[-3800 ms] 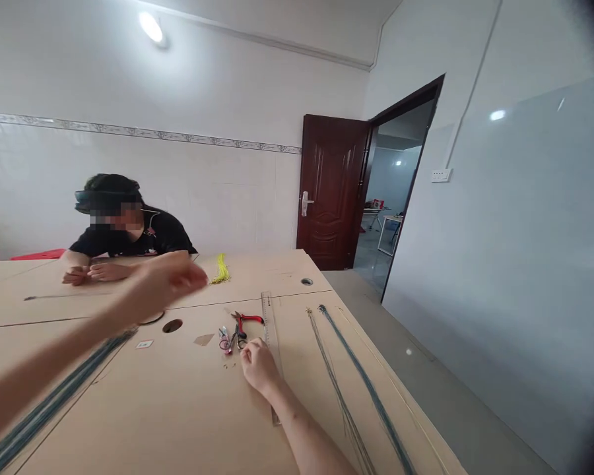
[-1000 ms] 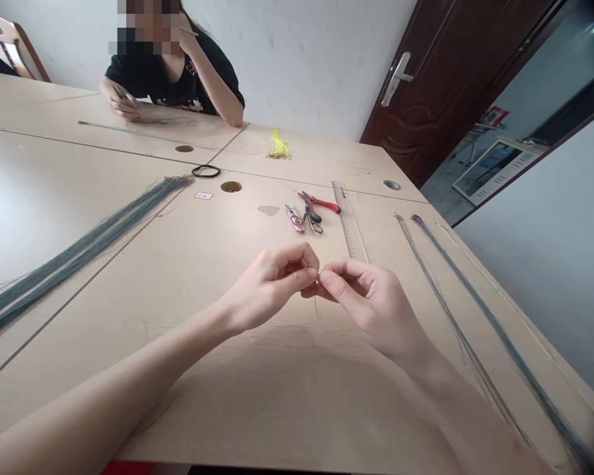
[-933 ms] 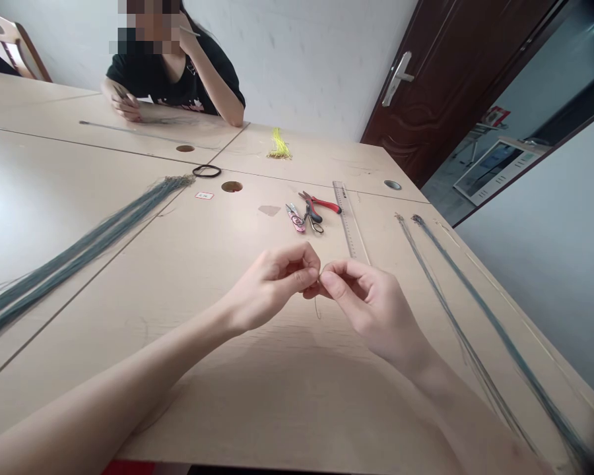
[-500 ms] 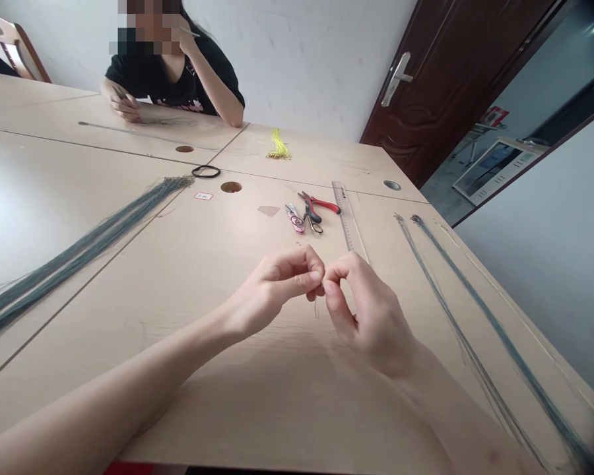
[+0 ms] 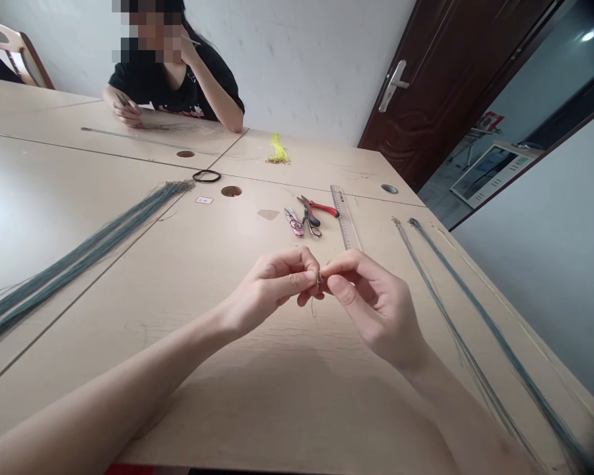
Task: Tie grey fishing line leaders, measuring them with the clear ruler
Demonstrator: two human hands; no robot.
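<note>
The left hand (image 5: pixel 270 290) and right hand (image 5: pixel 376 307) pinch a thin strand (image 5: pixel 313 309) in a narrow fingertip grip, just below the ruler (image 5: pixel 344 218). Red-handled pliers (image 5: pixel 317 208) lie beside that ruler.

My left hand (image 5: pixel 270 290) and right hand (image 5: pixel 376 307) are bare, slim-fingered, nails cut short. Left forearm (image 5: pixel 119 389) and right forearm (image 5: pixel 460 415) bare too, smooth, nothing worn on them.

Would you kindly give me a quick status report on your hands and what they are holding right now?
Left hand and right hand together, fingertips pinching a thin strand. Red-handled pliers and steel ruler lie beyond, not in the way.
</note>
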